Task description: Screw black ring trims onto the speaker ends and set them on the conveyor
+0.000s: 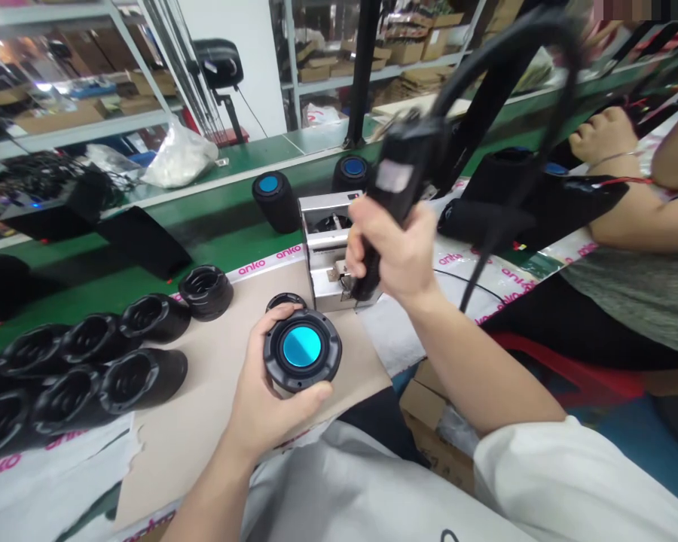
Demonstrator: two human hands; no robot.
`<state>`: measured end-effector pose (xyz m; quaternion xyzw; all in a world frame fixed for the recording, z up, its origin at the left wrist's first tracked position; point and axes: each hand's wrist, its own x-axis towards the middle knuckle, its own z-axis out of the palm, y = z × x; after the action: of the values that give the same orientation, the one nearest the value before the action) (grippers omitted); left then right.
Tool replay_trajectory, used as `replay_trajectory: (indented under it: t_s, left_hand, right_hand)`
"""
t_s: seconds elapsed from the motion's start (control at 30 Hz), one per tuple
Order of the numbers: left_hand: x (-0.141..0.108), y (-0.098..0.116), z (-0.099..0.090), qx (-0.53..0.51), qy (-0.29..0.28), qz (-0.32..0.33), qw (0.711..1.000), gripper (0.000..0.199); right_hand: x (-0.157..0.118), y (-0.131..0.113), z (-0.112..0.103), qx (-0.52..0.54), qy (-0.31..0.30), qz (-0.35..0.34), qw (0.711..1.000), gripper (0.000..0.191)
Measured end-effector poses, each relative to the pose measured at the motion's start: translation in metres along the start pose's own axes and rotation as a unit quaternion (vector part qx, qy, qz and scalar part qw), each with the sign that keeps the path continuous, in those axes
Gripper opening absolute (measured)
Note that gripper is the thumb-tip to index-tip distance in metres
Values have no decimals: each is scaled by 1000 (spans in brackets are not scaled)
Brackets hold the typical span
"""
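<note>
My left hand [265,391] is closed around a round black speaker [302,348], whose shiny blue centre faces up toward me. In my right hand [398,245] is a black corded electric screwdriver [398,169], gripped upright with its thick cable looping off to the right. The screwdriver's lower end is near the front of a metal screw feeder [333,278]; I cannot tell if they touch. Just behind the speaker, a black ring-shaped part [285,300] shows partly. Beyond the feeder stand two black cylindrical speakers with blue tops, a left one [276,203] and a right one [352,172].
Several black hollow housings [150,320] stand in rows at the left on cardboard [203,399]. A green conveyor [220,226] runs behind. At the right, a co-worker's hand [604,135] is near dark parts with red wires. A plastic bag [181,156] lies at the back.
</note>
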<state>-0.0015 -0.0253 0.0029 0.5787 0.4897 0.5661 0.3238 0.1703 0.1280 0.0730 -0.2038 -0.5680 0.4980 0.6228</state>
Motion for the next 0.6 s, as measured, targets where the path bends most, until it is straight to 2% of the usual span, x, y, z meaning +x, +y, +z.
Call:
replay_trajectory:
  t_s: [0.07,0.13,0.33,0.43,0.53,0.6]
  left_hand:
    - [0,0,0,-4,3,6,1000,81]
    - [0,-1,1,-4,6,5,1000,80]
    - [1,-1,0,-8,-4,-5,1000,82]
    - [1,-1,0,-14,-7,-8,1000,80]
    - [1,-1,-1,-15,-14,-21,1000,81]
    - [2,0,-2,-16,-21,-28,999,83]
  right_hand:
    - [4,-4,1,-3,22,-67,998,45]
    - [9,-5,4,-4,37,-91,995,46]
    - [5,4,9,-11,53,-46,997,47]
    - [2,4,7,-5,26,-20,999,46]
    - [2,-11,7,15,0,5,1000,40]
    - [3,-34,12,51,-2,-24,998,34]
